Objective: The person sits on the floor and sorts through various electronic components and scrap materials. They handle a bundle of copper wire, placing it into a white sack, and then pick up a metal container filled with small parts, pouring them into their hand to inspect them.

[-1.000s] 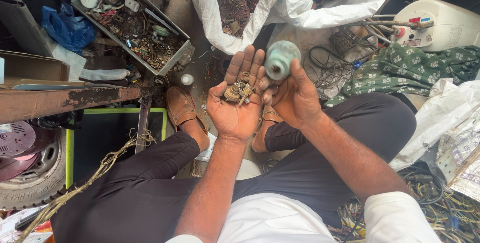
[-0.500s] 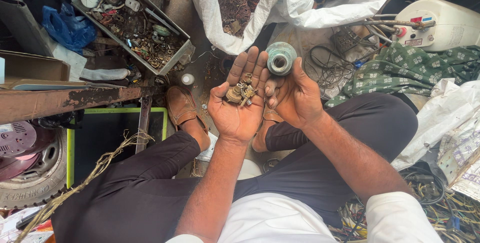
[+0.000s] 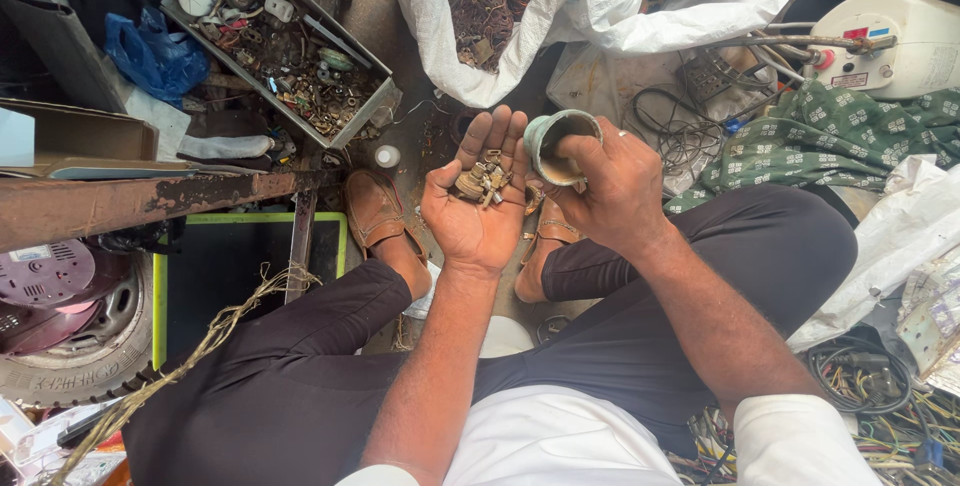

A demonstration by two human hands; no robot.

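Sitting with knees spread over the cluttered floor, you held your left hand (image 3: 478, 216) flat and palm up, fingers extended, cradling a small heap of brass-coloured metal bits (image 3: 483, 182) near the base of the fingers. Your right hand (image 3: 612, 191) was closed around a small greenish metal cup (image 3: 558, 144), tilted so that its open mouth faced the left palm, with your thumb hooked over the rim into the opening. The cup sat just beside the fingertips of the left hand, almost touching them.

Judging by how things lay, the sorting looked partway done: some pieces were already out on your palm, while whether anything remained inside the cup could not be told, since your thumb and shadow hid its inside.

Beyond the left hand, a grey metal tray of small scrap parts (image 3: 300, 81) lay on the floor, well apart. Beyond both hands, an open white sack (image 3: 520, 36) held tangled wire and coils. Past the right hand lay a green patterned cloth (image 3: 850, 136), and your sandalled feet (image 3: 375, 216) rested below the palms.
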